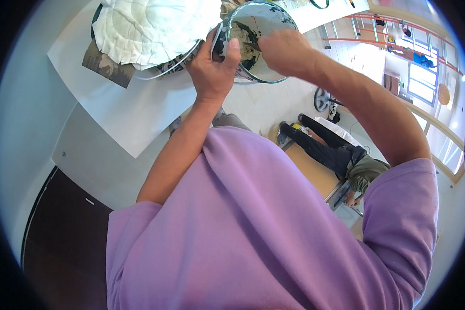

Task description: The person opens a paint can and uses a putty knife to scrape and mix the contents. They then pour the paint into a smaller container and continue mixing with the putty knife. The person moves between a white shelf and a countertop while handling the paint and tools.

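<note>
A white cloth (157, 31) lies left of a tilted bucket (269, 16), whose long axis slants, mouth up and rightward. The right hand (284, 51) is a closed fist at the mouth, contents hidden; the left hand (212, 72) grips the bucket's left side, thumb apart from bent fingers. Pale paste (249, 53) sits inside.

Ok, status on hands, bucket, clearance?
Left fingers gripping bucket rim; right fingers curled at its mouth, apparently on a dark tool. Pale paste inside. Crumpled white cover close on bucket's left.
</note>
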